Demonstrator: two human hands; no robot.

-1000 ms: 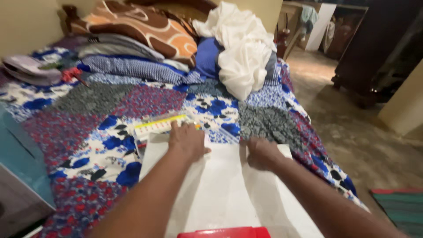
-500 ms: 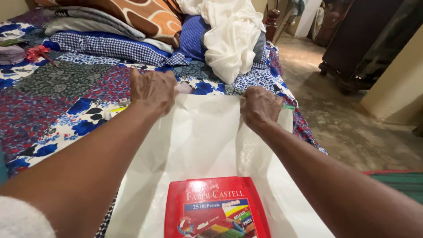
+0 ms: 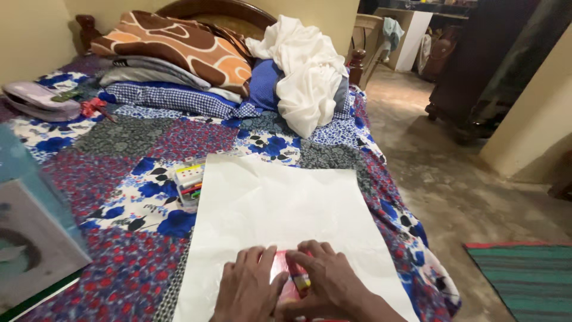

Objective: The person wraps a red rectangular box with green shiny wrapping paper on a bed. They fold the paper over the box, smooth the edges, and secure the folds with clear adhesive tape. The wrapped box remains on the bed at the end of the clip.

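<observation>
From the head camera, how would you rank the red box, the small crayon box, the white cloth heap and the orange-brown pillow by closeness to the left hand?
1. Red box, under the left hand.
2. Small crayon box, beside the paper's left edge.
3. White cloth heap, far end.
4. Orange-brown pillow, at the headboard; nearly level with the cloth.

A single head-worn camera looks forward and down along a bed [image 3: 119, 155], from its foot end toward the headboard [image 3: 214, 7]. The left hand [image 3: 250, 289] and right hand [image 3: 330, 286] sit closest to the lens at the bottom edge, over a white paper sheet [image 3: 280, 203], while the pile of bedding [image 3: 179, 53] lies far off at the top. To the right the view takes in bare floor [image 3: 453, 179]; no second view overlaps it.
</observation>
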